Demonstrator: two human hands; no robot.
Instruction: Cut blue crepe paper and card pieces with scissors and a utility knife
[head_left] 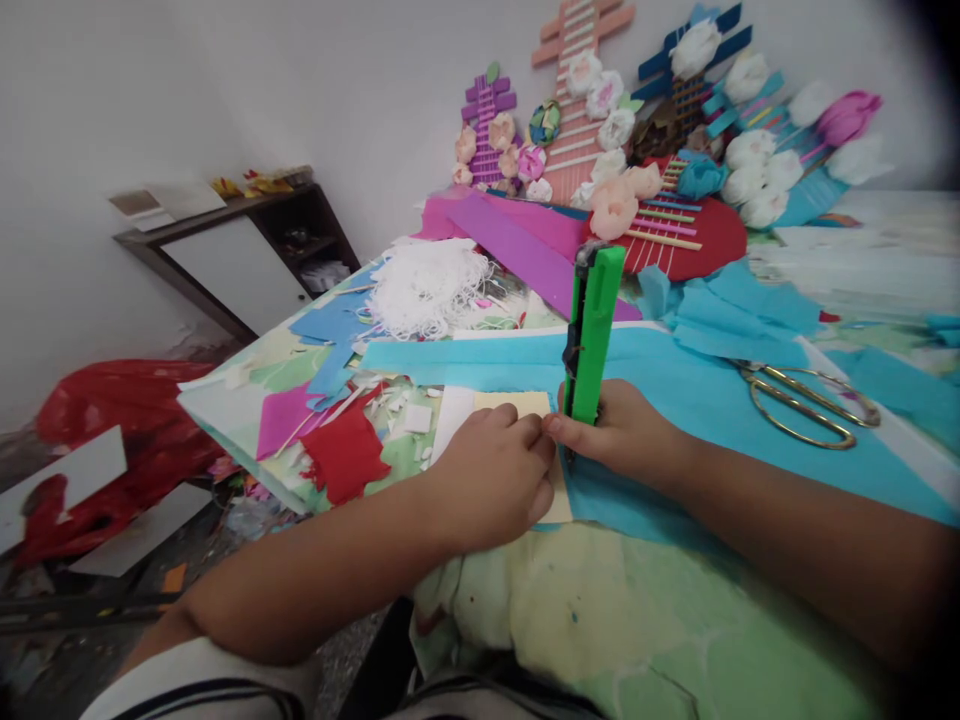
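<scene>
My right hand [626, 430] is wrapped round a green glue gun or stapler-like tool [596, 335], which stands upright with black parts along its left side; I cannot make out exactly what it is. My left hand [499, 475] rests on a cream-coloured piece [536, 403] with its fingers curled, their tips meeting my right thumb. Whether those fingers pinch anything small is hidden. Under the cream piece lies blue crepe paper [675, 400], with a strip of it running left.
Gold-handled scissors [806, 400] lie at the right. White thread [431, 285], red paper [345, 455] and white scraps [418, 418] are at the left. Flower-decorated guitar shapes [581, 120] lean on the wall behind. A dark cabinet [240, 250] stands beyond the table.
</scene>
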